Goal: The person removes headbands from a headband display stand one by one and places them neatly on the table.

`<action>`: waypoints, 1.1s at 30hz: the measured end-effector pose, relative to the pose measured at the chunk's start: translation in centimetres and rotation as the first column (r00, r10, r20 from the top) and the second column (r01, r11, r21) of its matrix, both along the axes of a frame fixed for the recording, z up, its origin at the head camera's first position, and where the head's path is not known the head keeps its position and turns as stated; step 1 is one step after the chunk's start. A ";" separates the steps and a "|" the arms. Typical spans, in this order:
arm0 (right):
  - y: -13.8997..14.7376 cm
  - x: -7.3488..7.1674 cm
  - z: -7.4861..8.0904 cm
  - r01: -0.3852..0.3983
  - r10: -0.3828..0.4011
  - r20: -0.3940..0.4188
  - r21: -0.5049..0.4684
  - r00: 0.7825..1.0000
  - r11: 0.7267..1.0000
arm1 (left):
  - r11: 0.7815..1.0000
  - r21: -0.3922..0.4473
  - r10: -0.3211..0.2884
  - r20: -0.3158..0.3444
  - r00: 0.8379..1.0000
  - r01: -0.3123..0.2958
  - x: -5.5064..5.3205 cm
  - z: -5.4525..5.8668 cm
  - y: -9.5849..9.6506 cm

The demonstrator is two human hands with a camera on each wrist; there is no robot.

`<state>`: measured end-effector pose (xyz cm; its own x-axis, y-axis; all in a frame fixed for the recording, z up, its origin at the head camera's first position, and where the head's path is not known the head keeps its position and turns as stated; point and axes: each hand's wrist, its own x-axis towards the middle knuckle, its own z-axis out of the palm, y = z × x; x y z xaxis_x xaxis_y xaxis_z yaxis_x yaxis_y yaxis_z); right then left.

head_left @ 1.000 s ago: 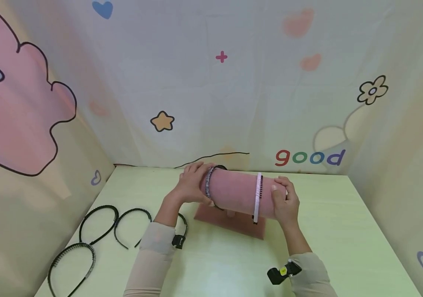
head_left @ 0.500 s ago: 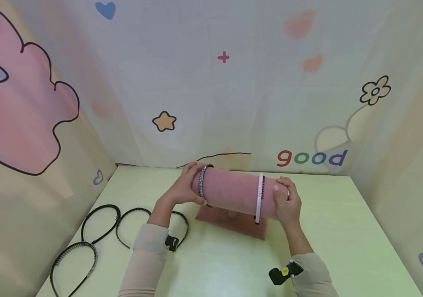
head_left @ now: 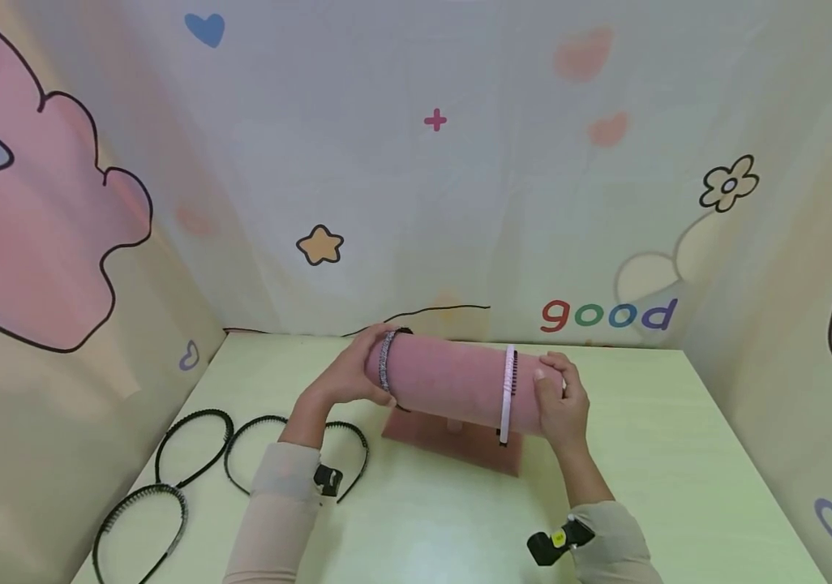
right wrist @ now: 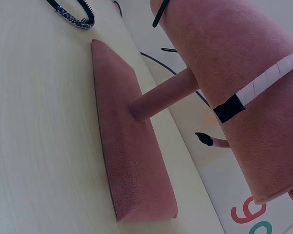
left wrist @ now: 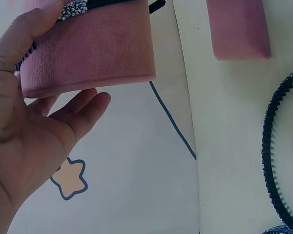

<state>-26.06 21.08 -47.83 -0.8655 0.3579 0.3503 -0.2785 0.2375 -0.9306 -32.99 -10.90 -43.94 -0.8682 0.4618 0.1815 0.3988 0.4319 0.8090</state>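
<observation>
A pink plush cylinder (head_left: 448, 377) lies level on a short post above its flat pink base (head_left: 452, 444). Near its left end sits a glittery headband (head_left: 385, 361), pinched by my left hand (head_left: 339, 375). In the left wrist view, the thumb (left wrist: 34, 22) presses the glittery band, while the other fingers reach beyond the cylinder's end. My right hand (head_left: 565, 405) grips the right end of the cylinder, thumb on the near side. Just left of that hand, a white headband (head_left: 507, 397) goes around the cylinder; its black tip shows in the right wrist view.
On the table's left side lie several dark toothed headbands, among them a looped one (head_left: 230, 434), a front one (head_left: 184, 511) and one partly behind the left forearm (head_left: 366, 450). A patterned cloth wall (head_left: 401, 203) rises behind the table.
My left hand has slid left along the cylinder, bringing the glittery headband closer to its left end. The right hand, the white headband and the base have stayed in place.
</observation>
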 end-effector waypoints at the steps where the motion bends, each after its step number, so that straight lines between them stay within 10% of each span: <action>1: 0.0 0.0 0.0 -0.001 0.001 -0.003 0.003 1.000 1.000 | 1.000 0.010 0.002 0.019 1.000 -0.002 0.0 0.1 -0.1; 7: -1.0 1.8 2.5 0.008 -0.008 -0.018 0.024 1.000 1.000 | 0.999 0.041 0.000 0.113 0.994 -0.005 0.1 0.4 -0.2; 14: -1.1 2.1 3.0 0.014 -0.013 -0.036 0.012 0.999 1.000 | 0.997 0.061 -0.057 0.131 0.990 0.050 1.9 3.3 0.0; 23: -1.1 1.9 2.6 0.015 -0.014 -0.042 0.025 0.999 1.000 | 1.000 0.003 -0.015 0.065 0.998 0.015 -0.3 0.7 -0.3; 33: 0.2 -0.3 -0.6 -0.002 0.002 -0.027 0.021 1.000 1.000 | 0.999 -0.024 -0.049 -0.018 0.999 0.049 -0.9 0.9 -0.3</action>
